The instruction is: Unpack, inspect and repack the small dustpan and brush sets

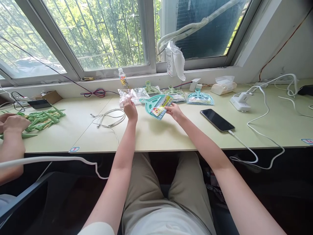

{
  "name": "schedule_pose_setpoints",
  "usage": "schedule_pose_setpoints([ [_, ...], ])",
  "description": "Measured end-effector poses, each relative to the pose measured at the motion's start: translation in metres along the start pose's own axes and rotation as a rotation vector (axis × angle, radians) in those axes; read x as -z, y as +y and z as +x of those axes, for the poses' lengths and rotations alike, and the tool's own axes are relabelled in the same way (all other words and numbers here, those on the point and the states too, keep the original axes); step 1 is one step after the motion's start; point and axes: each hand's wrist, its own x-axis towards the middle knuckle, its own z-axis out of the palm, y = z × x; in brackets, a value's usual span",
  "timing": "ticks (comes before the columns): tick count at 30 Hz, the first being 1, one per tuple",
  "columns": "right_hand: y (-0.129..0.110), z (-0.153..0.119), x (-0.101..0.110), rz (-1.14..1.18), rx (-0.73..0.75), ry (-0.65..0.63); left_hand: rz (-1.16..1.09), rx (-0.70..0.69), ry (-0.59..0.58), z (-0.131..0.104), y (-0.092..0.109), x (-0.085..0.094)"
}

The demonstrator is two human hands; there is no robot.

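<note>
My right hand (174,111) grips the lower right corner of a teal dustpan-and-brush set (154,105) with a yellow label, held tilted above the table. My left hand (130,108) is raised beside the set's left side, at the edge of a clear plastic bag (124,94); its fingers are bent, and what they hold, if anything, is too small to tell. Behind, two green brush sets (151,89) (176,93) and a blue one (200,97) lie in a row near the window wall.
A black phone (217,119) on a white cable and a power adapter (241,101) lie right. Left are a coiled cable (111,118), green pieces (46,119) and another person's hands (14,124). A bottle (123,78) stands behind.
</note>
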Motion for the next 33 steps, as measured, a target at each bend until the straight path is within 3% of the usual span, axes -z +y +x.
schedule_pose_setpoints([
  [5, -0.002, 0.003, 0.007, 0.068, 0.042, 0.068, -0.019, -0.039, -0.031, 0.0, 0.002, -0.002],
  [10, 0.0, 0.0, 0.003, 0.065, 0.059, 0.008, -0.056, -0.119, -0.107, -0.007, 0.011, -0.011],
  [15, 0.005, -0.002, -0.001, 0.065, 0.102, -0.035, -0.153, -0.302, -0.217, -0.02, 0.029, -0.012],
  [17, 0.006, -0.002, 0.0, 0.079, 0.136, -0.035, -0.168, -0.313, -0.197, -0.025, 0.036, -0.011],
  [19, 0.006, -0.001, 0.002, 0.094, 0.172, -0.034, -0.18, -0.235, -0.074, -0.026, 0.041, -0.01],
  [21, 0.006, 0.0, 0.004, 0.108, 0.201, -0.036, -0.235, -0.073, 0.074, -0.022, 0.041, -0.01],
  [23, 0.006, 0.0, 0.005, 0.113, 0.215, -0.042, -0.403, 0.151, 0.096, -0.014, 0.037, -0.01],
  [24, 0.005, 0.0, 0.005, 0.11, 0.215, -0.048, -0.534, 0.269, 0.023, -0.01, 0.035, -0.01],
  [26, 0.006, 0.0, 0.004, 0.094, 0.204, -0.058, -0.83, 0.452, -0.241, -0.004, 0.03, -0.011],
  [29, 0.007, -0.004, -0.001, 0.068, 0.168, -0.057, -1.104, 0.532, -0.589, -0.006, 0.029, -0.016],
  [33, 0.007, -0.009, -0.006, 0.054, 0.141, -0.023, -1.122, 0.592, -0.756, -0.024, 0.039, -0.025],
])
